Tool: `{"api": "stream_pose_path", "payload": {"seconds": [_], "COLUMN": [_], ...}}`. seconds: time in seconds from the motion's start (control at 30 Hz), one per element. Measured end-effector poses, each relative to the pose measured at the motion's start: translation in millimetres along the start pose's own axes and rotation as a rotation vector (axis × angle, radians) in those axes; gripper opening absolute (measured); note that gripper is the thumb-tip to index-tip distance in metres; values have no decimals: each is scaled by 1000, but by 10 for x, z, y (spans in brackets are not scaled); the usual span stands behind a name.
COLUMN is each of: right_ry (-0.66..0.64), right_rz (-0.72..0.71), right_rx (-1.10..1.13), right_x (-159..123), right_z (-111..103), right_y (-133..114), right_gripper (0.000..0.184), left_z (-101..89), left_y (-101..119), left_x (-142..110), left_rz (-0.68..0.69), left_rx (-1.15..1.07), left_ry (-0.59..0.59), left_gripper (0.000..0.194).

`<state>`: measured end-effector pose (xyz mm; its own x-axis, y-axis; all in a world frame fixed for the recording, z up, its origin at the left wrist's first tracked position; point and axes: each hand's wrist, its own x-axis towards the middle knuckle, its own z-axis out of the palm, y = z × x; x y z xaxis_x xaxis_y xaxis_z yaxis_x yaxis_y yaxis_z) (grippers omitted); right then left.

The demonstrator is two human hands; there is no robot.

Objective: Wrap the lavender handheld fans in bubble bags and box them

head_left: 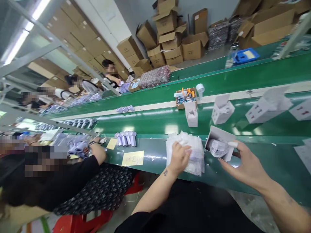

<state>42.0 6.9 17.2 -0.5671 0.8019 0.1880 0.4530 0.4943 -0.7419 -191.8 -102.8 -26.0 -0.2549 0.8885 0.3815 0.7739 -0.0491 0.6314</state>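
My right hand (pixel 245 165) grips a small white carton (pixel 220 132) with its top flap up, thumb on one side and fingers on the other. Inside the carton sits an object in clear crinkled wrap (pixel 217 149). My left hand (pixel 180 157) rests over a pile of translucent white plastic bags (pixel 196 163) at the bench edge. Its fingers are curled together, and I cannot make out what is between them.
Open white cartons (pixel 220 115) stand along the green conveyor (pixel 150 118). A cardboard box of small parts (pixel 180 104) sits behind them. Lavender handheld devices (pixel 125 139) and a yellow paper (pixel 132 158) lie to the left. A co-worker's arm (pixel 97 152) is further left.
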Motion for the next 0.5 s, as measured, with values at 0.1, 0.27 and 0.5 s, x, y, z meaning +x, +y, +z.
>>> {"api": "stream_pose_path", "payload": {"seconds": [0.1,0.27,0.5], "right_ry": [-81,-192,-278], "right_rz": [-142,-190,81], "right_rx": [88,66,-52], "right_x": [636,1861,2581], "right_z": [250,1309,2313], "right_y": [-338,-467,-109], "right_gripper": [66,67,72], "left_z": [-383,-432,-463], "left_y": [-629,-1082,-1220], "left_x": [-215,-701,-1196], "left_rz": [-583,-916,-559], "left_rx": [-75,-256,-166], "left_ry": [231,-64,-524], "left_gripper": [31,37,94]}}
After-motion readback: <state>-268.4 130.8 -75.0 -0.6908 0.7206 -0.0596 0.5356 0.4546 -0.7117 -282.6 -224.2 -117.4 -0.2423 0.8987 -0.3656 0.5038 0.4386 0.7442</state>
